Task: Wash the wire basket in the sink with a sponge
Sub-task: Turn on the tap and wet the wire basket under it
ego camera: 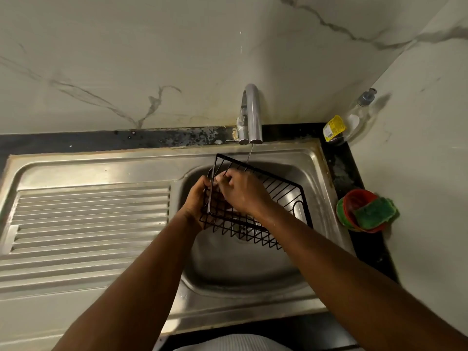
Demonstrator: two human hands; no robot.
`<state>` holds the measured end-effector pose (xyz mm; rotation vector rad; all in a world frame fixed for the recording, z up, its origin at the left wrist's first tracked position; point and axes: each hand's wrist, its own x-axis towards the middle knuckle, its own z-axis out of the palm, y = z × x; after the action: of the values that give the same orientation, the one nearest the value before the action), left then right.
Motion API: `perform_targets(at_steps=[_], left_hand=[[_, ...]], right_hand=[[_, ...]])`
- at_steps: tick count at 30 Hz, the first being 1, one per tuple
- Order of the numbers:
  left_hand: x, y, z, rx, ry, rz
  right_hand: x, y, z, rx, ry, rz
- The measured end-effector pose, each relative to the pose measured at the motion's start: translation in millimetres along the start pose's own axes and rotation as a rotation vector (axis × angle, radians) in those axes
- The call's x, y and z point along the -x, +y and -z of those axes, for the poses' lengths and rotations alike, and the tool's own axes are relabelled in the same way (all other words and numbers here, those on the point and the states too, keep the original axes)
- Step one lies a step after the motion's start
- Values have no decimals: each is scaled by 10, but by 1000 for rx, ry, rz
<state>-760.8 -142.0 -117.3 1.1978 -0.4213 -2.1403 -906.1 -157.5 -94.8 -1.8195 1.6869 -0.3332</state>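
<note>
I hold the black wire basket point(255, 201) tilted over the sink point(253, 264) bowl at the centre of the frame, under a thin stream from the tap point(250, 115). My left hand point(200, 198) is wrapped around its left end from outside, fingers closed on the wires. My right hand point(240, 191) lies across the basket with fingertips pinched on a wire near the upper left corner. The green sponge point(374, 214) sits in a red bowl point(354, 203) on the bench at the right edge, well apart from both hands.
</note>
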Motion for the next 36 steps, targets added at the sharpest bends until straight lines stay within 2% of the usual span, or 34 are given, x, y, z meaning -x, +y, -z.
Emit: perform_targets(at_steps=[3,5,7,9,11,13,15,18,21,26,29,32,36], left_hand=[[-13,129,-34,59,-53,17],[-16,215,-77,48,-52,44],[-47,245,-80,26,0,59],[-59,255,-116,-17,-14,67],[-54,237,-150,-35,-41,80],[-59,200,-163,-36,-44,87],[-70,173,-160,-21,-42,111],[-13,115,-187,-62,-63,126],[35,129,-180,-62,-33,48],[17,242,-143,-38,-53,-15],[87,307,-88,0,12,-61],[77,386,59,84,19,-15],[87,418,84,55,16,31]], right_hand=[[-42,368,92,239,208,404],[-92,569,133,306,321,544],[-136,703,117,432,333,685],[-180,769,104,576,313,741],[-227,742,106,570,287,640],[-293,645,85,489,179,475],[-351,529,37,378,74,385],[-455,429,109,239,16,378],[-578,416,180,337,-15,398],[-658,543,141,411,115,462],[-624,741,180,327,28,338],[-486,1061,302,369,-45,242],[-388,1155,321,408,3,214]])
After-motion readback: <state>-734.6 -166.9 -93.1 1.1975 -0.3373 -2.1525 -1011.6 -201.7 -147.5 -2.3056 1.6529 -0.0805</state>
